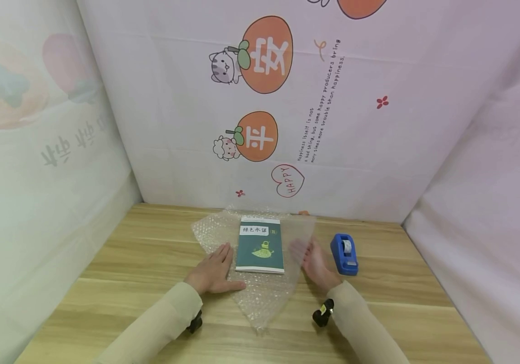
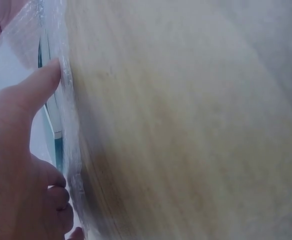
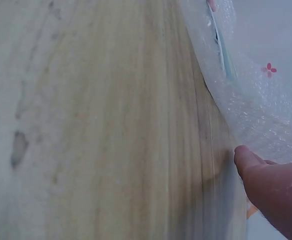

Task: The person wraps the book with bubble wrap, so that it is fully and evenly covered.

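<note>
Bubble wrap (image 1: 260, 298) lies on the wooden table (image 1: 119, 263), a green booklet (image 1: 261, 246) with Chinese writing at its centre. At nine o'clock the left hand (image 1: 214, 275) presses flat, apparently pinning it; at three o'clock the right hand (image 1: 316, 263) pinches and lifts an edge. Farther right stands a blue tape dispenser (image 1: 344, 254).

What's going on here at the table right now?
A person is working on a green booklet that lies on a sheet of bubble wrap spread over the wooden table. The left hand presses flat on the wrap beside the booklet's left edge. The right hand lifts the wrap's right side up off the table. A blue tape dispenser stands just right of that hand, untouched.
</note>
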The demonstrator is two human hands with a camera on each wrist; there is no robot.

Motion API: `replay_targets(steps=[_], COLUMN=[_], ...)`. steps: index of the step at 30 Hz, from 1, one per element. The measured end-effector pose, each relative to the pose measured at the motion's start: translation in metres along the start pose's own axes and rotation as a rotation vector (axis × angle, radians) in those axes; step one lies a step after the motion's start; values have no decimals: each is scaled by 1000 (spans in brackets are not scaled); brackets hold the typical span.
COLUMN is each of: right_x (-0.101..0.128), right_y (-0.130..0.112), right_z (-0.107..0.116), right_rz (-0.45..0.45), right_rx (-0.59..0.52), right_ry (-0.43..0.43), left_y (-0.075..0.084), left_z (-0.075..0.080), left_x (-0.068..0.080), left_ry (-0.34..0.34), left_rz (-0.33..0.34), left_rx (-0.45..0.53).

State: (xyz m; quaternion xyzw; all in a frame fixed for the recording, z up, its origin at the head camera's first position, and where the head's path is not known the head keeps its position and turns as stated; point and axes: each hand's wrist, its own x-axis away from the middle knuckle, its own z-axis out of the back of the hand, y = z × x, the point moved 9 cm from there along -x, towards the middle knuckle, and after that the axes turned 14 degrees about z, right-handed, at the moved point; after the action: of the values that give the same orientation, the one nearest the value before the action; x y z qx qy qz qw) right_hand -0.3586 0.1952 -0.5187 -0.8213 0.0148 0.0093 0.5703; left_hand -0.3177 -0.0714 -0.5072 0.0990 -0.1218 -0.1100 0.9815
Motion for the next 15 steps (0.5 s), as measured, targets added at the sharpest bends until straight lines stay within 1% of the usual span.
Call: replay_targets(steps=[3,6,9,11,13,15], right_x=[-2,-2,-2,-2,-2,-2], right_y=[-2,-2,-4,-5,-6,-7], right_z=[0,-1,-6,-11,-15,-20], right_rz=[8,4,-4,1,16,35], right_rx=[42,91,163,204,247,269], right_ry=[46,66,35,-2,-36,-57], left_y=[1,0,0,0,0,0], left_z=[-1,-3,-4,-4,-5,-6], left_x=[0,-1,-2,-2,-2,-2], left_ry=[10,16,16,18,19,22], left_rz=[-7,-15,-23,-31,-38,-47], left_rx=[-11,-25,-26,-24,-20,-26])
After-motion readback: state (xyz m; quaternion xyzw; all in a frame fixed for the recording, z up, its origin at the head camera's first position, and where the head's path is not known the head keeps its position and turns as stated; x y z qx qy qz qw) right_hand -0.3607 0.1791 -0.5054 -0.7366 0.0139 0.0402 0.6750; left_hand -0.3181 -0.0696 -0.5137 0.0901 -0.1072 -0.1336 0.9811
